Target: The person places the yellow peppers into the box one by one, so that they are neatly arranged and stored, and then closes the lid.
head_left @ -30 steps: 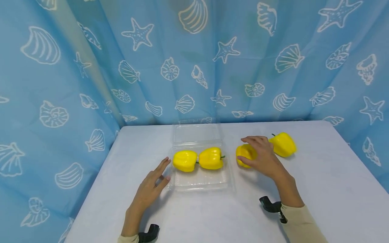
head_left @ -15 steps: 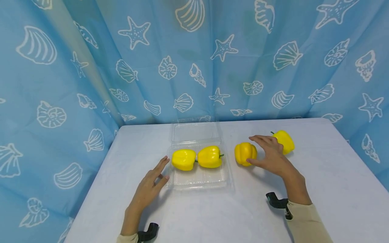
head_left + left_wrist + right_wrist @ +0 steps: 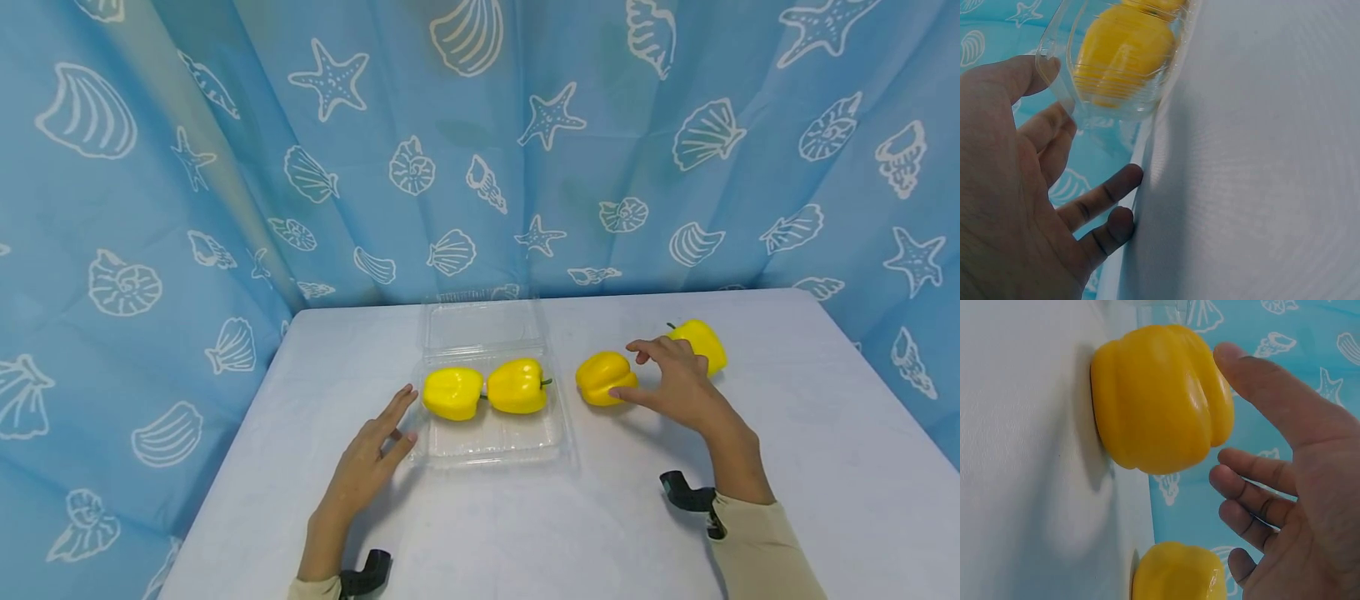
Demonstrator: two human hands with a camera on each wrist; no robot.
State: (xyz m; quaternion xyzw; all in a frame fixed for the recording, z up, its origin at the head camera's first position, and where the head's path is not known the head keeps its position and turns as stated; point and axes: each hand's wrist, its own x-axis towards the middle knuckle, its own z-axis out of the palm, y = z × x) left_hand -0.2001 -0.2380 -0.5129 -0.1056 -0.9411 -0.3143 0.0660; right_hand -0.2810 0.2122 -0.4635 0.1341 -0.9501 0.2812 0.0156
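Observation:
In the head view, my left hand rests beside a clear plastic clamshell box, fingers extended. The left wrist view has its thumb and forefinger at the box's rim. Two yellow bell peppers lie in the box, the left pepper and the right pepper, end to end. To the box's right, a loose yellow bell pepper sits on the table. My right hand is spread just right of it, its thumb tip overlapping the pepper's edge; in the right wrist view, fingers are apart from it.
Another yellow bell pepper lies behind my right hand, partly covered by it. The box's raised lid leans toward the table's back edge. White cloth covers the table. A blue seashell curtain hangs behind and to the left.
My right hand has moved away to the right from the loose pepper, its grasp loosened. That pepper has rolled slightly and shows more of itself. My left hand stays at the box.

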